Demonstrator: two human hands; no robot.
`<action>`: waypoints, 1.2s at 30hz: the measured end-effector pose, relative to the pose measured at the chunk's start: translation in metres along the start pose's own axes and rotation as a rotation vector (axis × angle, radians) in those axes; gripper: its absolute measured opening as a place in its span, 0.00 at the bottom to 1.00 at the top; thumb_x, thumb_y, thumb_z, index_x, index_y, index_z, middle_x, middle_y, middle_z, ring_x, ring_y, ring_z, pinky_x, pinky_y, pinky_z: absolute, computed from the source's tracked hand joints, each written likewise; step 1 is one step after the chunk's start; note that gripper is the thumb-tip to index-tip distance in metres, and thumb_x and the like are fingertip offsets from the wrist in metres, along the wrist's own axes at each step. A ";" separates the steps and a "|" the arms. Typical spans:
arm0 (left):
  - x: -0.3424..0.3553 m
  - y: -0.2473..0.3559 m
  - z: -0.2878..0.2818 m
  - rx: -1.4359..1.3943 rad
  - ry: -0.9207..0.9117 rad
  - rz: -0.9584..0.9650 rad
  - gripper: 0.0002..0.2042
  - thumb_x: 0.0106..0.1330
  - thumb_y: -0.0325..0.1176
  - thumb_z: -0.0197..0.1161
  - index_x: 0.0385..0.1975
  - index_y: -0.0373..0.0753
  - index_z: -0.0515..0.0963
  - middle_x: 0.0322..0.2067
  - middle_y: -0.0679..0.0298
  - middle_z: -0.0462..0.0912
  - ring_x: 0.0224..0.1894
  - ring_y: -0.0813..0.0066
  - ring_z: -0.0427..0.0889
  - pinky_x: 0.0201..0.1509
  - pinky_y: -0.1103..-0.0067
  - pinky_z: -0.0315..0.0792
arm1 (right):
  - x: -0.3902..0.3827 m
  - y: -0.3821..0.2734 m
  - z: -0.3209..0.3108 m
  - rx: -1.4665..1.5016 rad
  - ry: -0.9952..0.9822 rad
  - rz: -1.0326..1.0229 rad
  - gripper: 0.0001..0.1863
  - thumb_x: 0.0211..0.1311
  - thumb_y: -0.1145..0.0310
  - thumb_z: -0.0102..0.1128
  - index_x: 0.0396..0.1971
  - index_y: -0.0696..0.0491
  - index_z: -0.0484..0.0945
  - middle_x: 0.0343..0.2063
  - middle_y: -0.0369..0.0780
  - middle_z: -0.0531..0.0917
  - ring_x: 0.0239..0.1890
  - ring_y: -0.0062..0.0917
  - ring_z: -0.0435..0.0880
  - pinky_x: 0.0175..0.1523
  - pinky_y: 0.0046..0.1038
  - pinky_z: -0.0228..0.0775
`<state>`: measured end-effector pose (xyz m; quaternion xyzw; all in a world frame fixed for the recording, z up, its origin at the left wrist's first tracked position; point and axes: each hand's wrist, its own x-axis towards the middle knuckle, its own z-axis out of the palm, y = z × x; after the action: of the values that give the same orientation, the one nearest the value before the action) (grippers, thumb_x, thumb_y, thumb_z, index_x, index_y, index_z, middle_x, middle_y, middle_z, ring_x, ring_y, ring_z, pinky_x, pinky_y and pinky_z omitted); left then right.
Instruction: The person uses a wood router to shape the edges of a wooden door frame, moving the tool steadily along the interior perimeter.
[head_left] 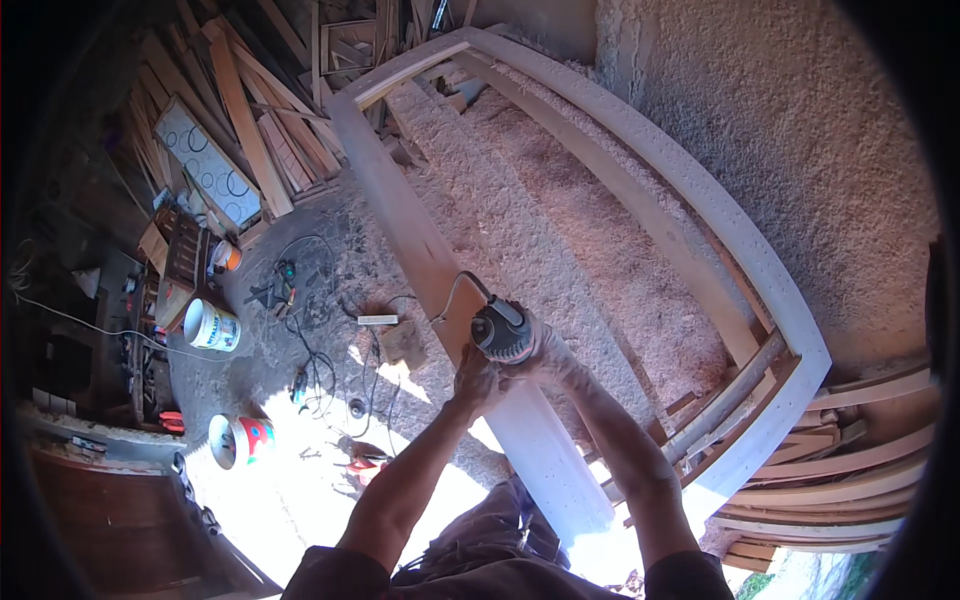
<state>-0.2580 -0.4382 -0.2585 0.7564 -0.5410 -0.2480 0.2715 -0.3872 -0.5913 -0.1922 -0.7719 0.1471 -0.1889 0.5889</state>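
Note:
A corded router (pixel 503 333), with a dark ribbed round motor housing, stands on the near long rail (pixel 405 220) of a large wooden frame. My left hand (pixel 476 382) is closed on its left side, low down. Wrapped round the right side is my right hand (pixel 548 358). The router's base and the fingertips are hidden beneath the housing and hands. Its cord (pixel 448 300) loops up from the top and off to the left. The frame's far curved rail (pixel 690 165) arcs round on the right, meeting a short end rail (pixel 765 425).
Wood shavings (pixel 560 200) lie thick inside the frame. Planks (pixel 245 110) lean at the back left. White buckets (pixel 212 328), cables (pixel 318 365) and tools litter the floor to the left. Curved boards (pixel 850 470) are stacked at the lower right, below a rough wall (pixel 800 130).

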 end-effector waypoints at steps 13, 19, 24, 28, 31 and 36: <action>-0.024 0.032 0.031 0.056 0.112 0.023 0.50 0.60 0.40 0.76 0.80 0.39 0.52 0.77 0.47 0.58 0.81 0.46 0.54 0.83 0.53 0.50 | -0.043 0.002 -0.009 0.216 -0.031 -0.034 0.54 0.38 0.64 0.88 0.71 0.51 0.68 0.62 0.40 0.82 0.61 0.29 0.83 0.68 0.32 0.75; -0.046 0.048 0.049 0.084 0.107 0.017 0.51 0.57 0.36 0.76 0.80 0.37 0.52 0.77 0.47 0.59 0.82 0.45 0.54 0.84 0.54 0.48 | -0.074 -0.007 -0.019 0.056 -0.066 -0.013 0.56 0.39 0.63 0.89 0.71 0.53 0.66 0.61 0.42 0.82 0.61 0.31 0.83 0.69 0.33 0.74; -0.068 0.074 0.071 -0.291 0.065 -0.059 0.49 0.57 0.35 0.76 0.78 0.37 0.54 0.76 0.48 0.62 0.80 0.46 0.57 0.85 0.58 0.49 | -0.113 -0.026 -0.031 -0.027 -0.092 0.085 0.57 0.37 0.68 0.88 0.72 0.54 0.66 0.64 0.41 0.80 0.66 0.29 0.78 0.74 0.32 0.68; -0.092 0.073 0.106 -0.857 0.135 -0.112 0.47 0.57 0.35 0.74 0.77 0.36 0.57 0.75 0.49 0.64 0.79 0.47 0.59 0.85 0.60 0.50 | -0.147 -0.010 -0.029 -0.014 -0.079 0.005 0.55 0.38 0.63 0.89 0.70 0.53 0.67 0.61 0.43 0.81 0.63 0.35 0.82 0.70 0.35 0.72; -0.112 0.079 0.130 -0.690 0.146 -0.186 0.44 0.58 0.36 0.72 0.77 0.36 0.59 0.74 0.46 0.64 0.77 0.44 0.60 0.84 0.59 0.53 | -0.174 -0.013 -0.028 -0.067 -0.048 -0.038 0.51 0.40 0.58 0.88 0.66 0.51 0.68 0.56 0.47 0.83 0.58 0.43 0.86 0.63 0.39 0.79; -0.141 0.096 0.168 -0.860 0.136 -0.130 0.49 0.58 0.40 0.76 0.79 0.36 0.56 0.76 0.46 0.59 0.80 0.42 0.55 0.85 0.59 0.52 | -0.224 -0.037 -0.041 -0.139 -0.064 0.015 0.51 0.42 0.55 0.87 0.67 0.49 0.68 0.58 0.47 0.82 0.59 0.44 0.86 0.62 0.40 0.80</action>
<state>-0.4773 -0.3533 -0.3040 0.6218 -0.3206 -0.4169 0.5803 -0.6040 -0.5157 -0.1734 -0.8156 0.1465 -0.1490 0.5397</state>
